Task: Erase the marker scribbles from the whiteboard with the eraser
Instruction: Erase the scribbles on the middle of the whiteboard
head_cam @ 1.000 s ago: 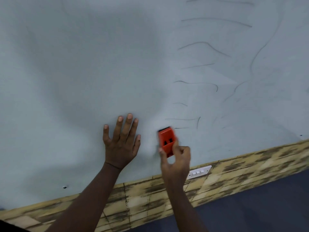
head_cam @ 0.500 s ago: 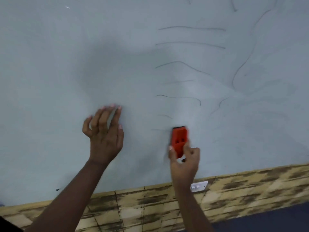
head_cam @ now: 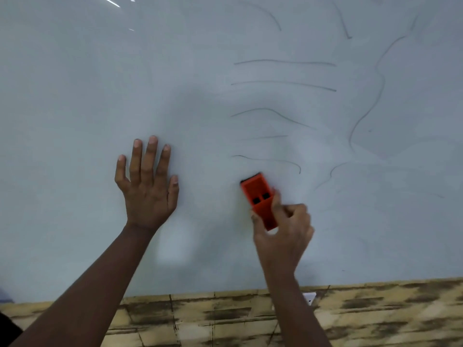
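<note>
A large pale whiteboard (head_cam: 75,96) fills most of the view. Thin dark marker scribbles (head_cam: 283,83) run as wavy horizontal lines in the upper middle, with long curved strokes (head_cam: 370,101) further right. My right hand (head_cam: 283,236) grips an orange eraser (head_cam: 259,196) by its lower end and presses it against the board just below the lowest wavy line (head_cam: 268,160). My left hand (head_cam: 147,186) lies flat on the board with fingers spread, to the left of the eraser.
Below the board runs a wall with a yellowish, dark-stained brick pattern (head_cam: 225,316). A small white socket plate (head_cam: 309,298) sits on it, partly hidden behind my right forearm.
The short marks by the eraser are gone. My left hand lifted off the board, then went flat again. The eraser moved right and slightly up, close under the lowest wavy line.
</note>
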`<action>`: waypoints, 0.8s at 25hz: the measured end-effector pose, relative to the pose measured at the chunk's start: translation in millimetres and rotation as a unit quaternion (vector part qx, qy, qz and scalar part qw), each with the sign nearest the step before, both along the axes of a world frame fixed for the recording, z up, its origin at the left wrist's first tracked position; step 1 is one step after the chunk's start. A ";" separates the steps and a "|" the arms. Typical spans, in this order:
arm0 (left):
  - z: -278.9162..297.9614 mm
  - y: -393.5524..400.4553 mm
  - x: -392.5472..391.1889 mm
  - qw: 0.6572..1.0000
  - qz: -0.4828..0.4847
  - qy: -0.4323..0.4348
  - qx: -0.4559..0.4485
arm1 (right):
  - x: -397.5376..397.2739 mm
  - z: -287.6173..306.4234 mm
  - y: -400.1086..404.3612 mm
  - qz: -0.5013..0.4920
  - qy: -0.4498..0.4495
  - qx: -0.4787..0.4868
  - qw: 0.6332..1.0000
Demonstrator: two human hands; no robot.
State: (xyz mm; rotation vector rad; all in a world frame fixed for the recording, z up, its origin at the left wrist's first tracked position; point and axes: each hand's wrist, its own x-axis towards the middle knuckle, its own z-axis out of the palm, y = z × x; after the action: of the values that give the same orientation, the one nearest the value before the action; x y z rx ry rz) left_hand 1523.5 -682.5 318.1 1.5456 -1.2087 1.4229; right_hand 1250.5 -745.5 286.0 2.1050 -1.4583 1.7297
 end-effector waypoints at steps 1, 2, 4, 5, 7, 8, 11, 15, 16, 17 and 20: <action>0.0 -0.3 0.2 1.000 -0.001 0.001 -0.001 | -4.7 14.2 -5.8 0.001 -0.028 0.002 1.000; -0.6 -0.4 -0.1 1.000 -0.003 0.003 -0.002 | -8.1 24.1 -9.8 0.008 -0.048 0.002 0.999; -1.8 -0.5 -0.8 1.000 -0.005 0.005 -0.003 | -7.6 31.1 -10.0 0.020 -0.051 -0.006 0.998; -2.1 -0.6 -0.9 1.000 -0.005 0.004 -0.002 | -3.3 26.9 -6.6 0.024 -0.031 -0.011 0.999; -1.7 -0.6 -0.7 1.000 -0.004 0.001 0.000 | 11.0 5.7 5.2 0.040 0.044 -0.022 0.998; -1.3 -0.9 -0.6 1.000 -0.005 0.000 0.000 | 19.1 -8.6 12.8 0.051 0.085 -0.024 0.995; -1.7 -1.2 -0.8 1.000 -0.010 -0.002 -0.002 | 35.4 -36.2 26.8 0.068 0.156 -0.034 0.985; -1.9 -1.2 0.0 1.000 -0.011 -0.001 -0.003 | 27.1 -6.3 19.5 0.080 0.118 -0.045 0.989; -2.2 -1.2 0.1 1.000 -0.012 -0.001 -0.003 | 22.8 8.9 15.7 0.077 0.101 -0.043 0.991; -2.4 -1.1 0.3 1.000 -0.013 -0.002 -0.003 | 18.0 24.3 10.4 0.071 0.084 -0.039 0.993; -2.5 -1.3 1.0 1.000 -0.015 -0.007 -0.004 | -4.8 56.4 -12.8 0.042 -0.012 0.001 0.999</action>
State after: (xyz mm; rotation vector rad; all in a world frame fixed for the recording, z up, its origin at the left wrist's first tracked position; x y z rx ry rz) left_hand 1524.5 -683.7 315.6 1.5085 -1.2277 1.4209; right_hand 1245.8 -758.2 342.4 2.1828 -1.3970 1.7894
